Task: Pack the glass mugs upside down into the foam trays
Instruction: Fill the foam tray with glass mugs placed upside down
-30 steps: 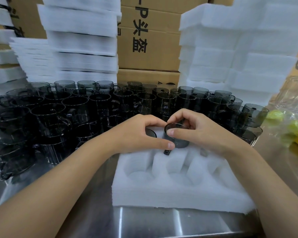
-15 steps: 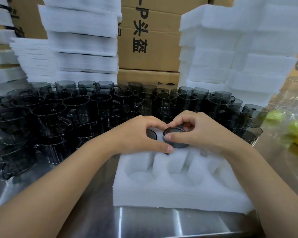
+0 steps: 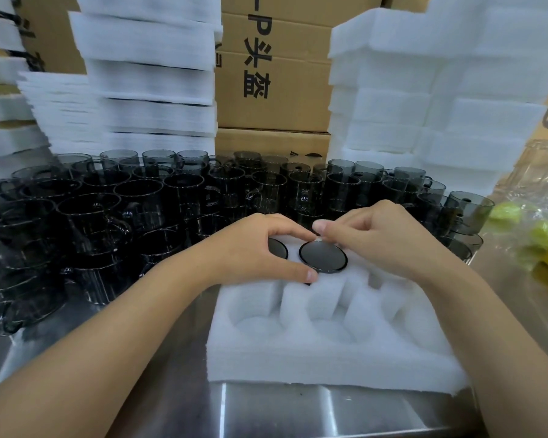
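- Two dark round bases show in the far row of the foam tray (image 3: 329,358), which lies on the steel tabletop (image 3: 298,412) right in front of you.
- The middle mug (image 3: 323,257) sits upside down in its pocket, sunk so that little more than its base shows above the foam.
- Your left hand (image 3: 250,248) arches over it. Thumb and forefinger curl round the left side of the base, with the thumb tip on the near edge and the forefinger at the far edge.
- That hand also covers most of the second mug (image 3: 278,248), which sits base up in the pocket just to the left.
- Your right hand (image 3: 377,241) reaches in from the right, its fingers (image 3: 321,227) bunched together at the far edge of the middle mug. You cannot tell whether they touch the glass.
- Round pockets in the near row of the tray show bare white foam.
- Many loose mugs (image 3: 140,200) stand upright and tightly packed on the tabletop, behind the tray and to its left.
- Foam stacks (image 3: 146,74) rise behind the mugs on both sides, with cardboard boxes (image 3: 272,90) between them.
- At your far right lies a clear plastic bag (image 3: 535,235) with yellow-green things inside.
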`<state>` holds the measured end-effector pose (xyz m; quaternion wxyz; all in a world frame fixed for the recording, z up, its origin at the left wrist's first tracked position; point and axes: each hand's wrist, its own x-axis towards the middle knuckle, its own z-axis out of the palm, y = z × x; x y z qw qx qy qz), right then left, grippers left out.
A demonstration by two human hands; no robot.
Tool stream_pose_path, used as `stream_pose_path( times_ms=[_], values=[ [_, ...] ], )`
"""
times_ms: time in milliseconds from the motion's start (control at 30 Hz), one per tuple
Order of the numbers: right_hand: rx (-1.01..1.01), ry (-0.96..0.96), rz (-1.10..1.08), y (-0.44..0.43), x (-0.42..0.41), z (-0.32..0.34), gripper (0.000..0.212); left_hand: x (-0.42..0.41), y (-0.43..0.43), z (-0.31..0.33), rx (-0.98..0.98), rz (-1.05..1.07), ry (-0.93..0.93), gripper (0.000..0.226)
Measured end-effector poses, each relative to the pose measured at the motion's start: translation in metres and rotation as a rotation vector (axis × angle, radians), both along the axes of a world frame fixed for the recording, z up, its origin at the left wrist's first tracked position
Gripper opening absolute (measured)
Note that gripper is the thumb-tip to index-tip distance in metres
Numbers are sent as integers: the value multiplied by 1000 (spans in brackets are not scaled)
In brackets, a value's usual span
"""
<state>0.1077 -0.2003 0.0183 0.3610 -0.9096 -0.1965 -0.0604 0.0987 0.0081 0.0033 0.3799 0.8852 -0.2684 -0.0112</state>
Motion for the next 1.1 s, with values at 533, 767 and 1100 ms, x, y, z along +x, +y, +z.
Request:
stream_pose_path(
  times_ms=[533,767,1100],
  values=[
    [-126,-288,-67,7,60,-1,41,7,11,4,94,4,-30,13],
    [-402,-500,-111,18,81,-9,38,10,16,3,129,28,-57,16],
    [-250,-653,-100,13,68,-3,17,10,13,0,142,75,-126,24]
  ],
)
